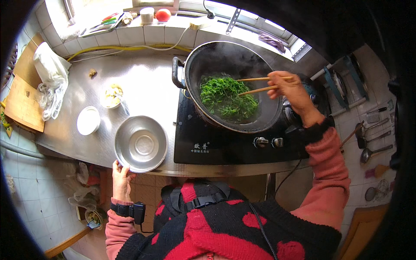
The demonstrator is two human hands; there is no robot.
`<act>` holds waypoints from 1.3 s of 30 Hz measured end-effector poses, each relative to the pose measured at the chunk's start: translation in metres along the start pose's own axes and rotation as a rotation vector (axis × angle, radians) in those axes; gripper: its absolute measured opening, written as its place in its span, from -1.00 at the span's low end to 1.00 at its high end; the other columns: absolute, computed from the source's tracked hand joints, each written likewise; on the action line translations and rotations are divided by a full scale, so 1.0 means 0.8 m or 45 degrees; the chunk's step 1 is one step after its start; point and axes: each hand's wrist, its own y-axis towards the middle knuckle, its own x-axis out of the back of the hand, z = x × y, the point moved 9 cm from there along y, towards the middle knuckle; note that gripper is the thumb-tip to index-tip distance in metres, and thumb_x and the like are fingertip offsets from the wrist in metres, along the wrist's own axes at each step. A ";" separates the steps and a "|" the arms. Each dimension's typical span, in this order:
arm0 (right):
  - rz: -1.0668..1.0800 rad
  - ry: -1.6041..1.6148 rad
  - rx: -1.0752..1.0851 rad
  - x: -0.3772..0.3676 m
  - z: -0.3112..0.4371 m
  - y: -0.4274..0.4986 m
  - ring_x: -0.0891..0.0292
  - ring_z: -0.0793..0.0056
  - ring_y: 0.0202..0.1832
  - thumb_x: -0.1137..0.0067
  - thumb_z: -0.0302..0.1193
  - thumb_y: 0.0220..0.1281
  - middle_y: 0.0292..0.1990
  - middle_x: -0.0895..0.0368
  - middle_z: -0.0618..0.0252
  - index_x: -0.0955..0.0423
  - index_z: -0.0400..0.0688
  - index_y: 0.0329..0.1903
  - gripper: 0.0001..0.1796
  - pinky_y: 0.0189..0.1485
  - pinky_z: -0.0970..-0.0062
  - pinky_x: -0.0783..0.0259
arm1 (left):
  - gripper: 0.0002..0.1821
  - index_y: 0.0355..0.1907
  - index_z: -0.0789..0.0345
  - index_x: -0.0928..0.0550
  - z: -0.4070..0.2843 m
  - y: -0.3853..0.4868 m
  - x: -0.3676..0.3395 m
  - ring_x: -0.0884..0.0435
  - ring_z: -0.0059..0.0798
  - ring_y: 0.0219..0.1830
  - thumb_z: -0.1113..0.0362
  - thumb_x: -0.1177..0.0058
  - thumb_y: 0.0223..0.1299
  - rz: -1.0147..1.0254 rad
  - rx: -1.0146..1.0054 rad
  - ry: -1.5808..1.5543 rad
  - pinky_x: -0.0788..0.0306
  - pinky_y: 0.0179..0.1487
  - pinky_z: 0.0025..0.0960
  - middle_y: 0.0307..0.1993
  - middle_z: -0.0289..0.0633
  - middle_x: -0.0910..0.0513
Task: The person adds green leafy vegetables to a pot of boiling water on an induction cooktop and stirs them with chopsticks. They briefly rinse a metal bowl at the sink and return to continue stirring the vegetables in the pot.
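My right hand (289, 91) grips a pair of wooden chopsticks (256, 92), spread apart, with their tips at the leafy greens (222, 92). The greens lie in liquid inside a large dark wok (266, 112) on the gas stove (224, 148). Steam rises from the wok. At the counter's front edge, my left hand (122, 182) holds the rim of a steel bowl (143, 143) between thumb and fingers. Nothing lies in this bowl. Left of it stand a white bowl (88, 121) and a small bowl of chopped pale pieces (113, 94) with a metal spoon (123, 104).
Wooden cutting boards (24, 102) and a white plastic bag (52, 71) stand at the counter's left end. A yellow hose (130, 48) runs along the back. On the sill are a tomato (163, 15) and a white cup (147, 15). Ladles (373, 152) hang at right.
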 end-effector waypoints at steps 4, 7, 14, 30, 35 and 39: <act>0.051 -0.127 0.112 -0.038 -0.004 0.020 -0.52 0.48 -0.45 0.01 -0.29 0.26 -0.43 -0.50 0.24 -0.43 -0.30 -0.24 -0.72 -0.42 0.60 -0.48 | -0.46 0.14 0.22 -0.23 0.001 0.001 0.000 -0.47 -0.52 -0.27 0.32 -0.05 0.08 0.008 -0.012 0.014 -0.45 -0.39 -0.48 -0.11 -0.26 -0.42; 0.262 -1.060 1.157 -0.104 0.057 -0.030 -0.47 0.33 -0.40 -0.01 -0.32 0.21 -0.45 -0.45 0.19 -0.37 -0.27 -0.37 -0.76 -0.38 0.52 -0.44 | -0.46 0.14 0.22 -0.23 0.001 0.000 0.000 -0.47 -0.53 -0.26 0.31 -0.05 0.09 0.010 -0.013 0.009 -0.44 -0.38 -0.48 -0.11 -0.26 -0.42; 0.234 -1.382 1.280 -0.118 0.085 -0.082 -0.38 0.29 -0.38 -0.15 -0.45 0.00 -0.46 -0.36 0.17 -0.36 -0.29 -0.38 -0.81 -0.39 0.45 -0.41 | -0.45 0.14 0.22 -0.23 -0.003 -0.004 -0.002 -0.47 -0.52 -0.27 0.31 -0.06 0.07 0.007 -0.021 0.016 -0.44 -0.39 -0.49 -0.11 -0.25 -0.43; -0.214 -1.556 1.750 -0.072 0.178 -0.191 -0.47 0.12 -0.31 -0.21 -0.51 0.03 -0.18 -0.40 -0.01 -0.30 -0.36 -0.07 -0.59 -0.41 0.34 -0.46 | -0.45 0.14 0.20 -0.22 -0.003 -0.001 0.000 -0.47 -0.54 -0.31 0.35 -0.06 0.07 0.019 0.003 0.037 -0.46 -0.40 -0.49 -0.13 -0.25 -0.44; -0.281 -1.481 1.675 -0.055 0.204 -0.216 -0.48 0.10 -0.30 -0.14 -0.52 0.10 -0.17 -0.40 -0.02 -0.30 -0.36 -0.05 -0.64 -0.37 0.30 -0.48 | -0.46 0.13 0.21 -0.23 -0.004 -0.002 -0.004 -0.48 -0.53 -0.32 0.35 -0.07 0.07 0.058 -0.016 0.001 -0.46 -0.43 -0.50 -0.14 -0.25 -0.44; -0.262 -1.363 1.516 -0.041 0.200 -0.223 -0.48 0.13 -0.31 -0.09 -0.49 0.15 -0.21 -0.43 -0.01 -0.31 -0.35 -0.06 -0.68 -0.36 0.31 -0.49 | -0.46 0.12 0.21 -0.23 -0.006 -0.003 -0.004 -0.48 -0.54 -0.34 0.35 -0.07 0.07 0.042 -0.016 -0.013 -0.45 -0.44 -0.51 -0.14 -0.24 -0.44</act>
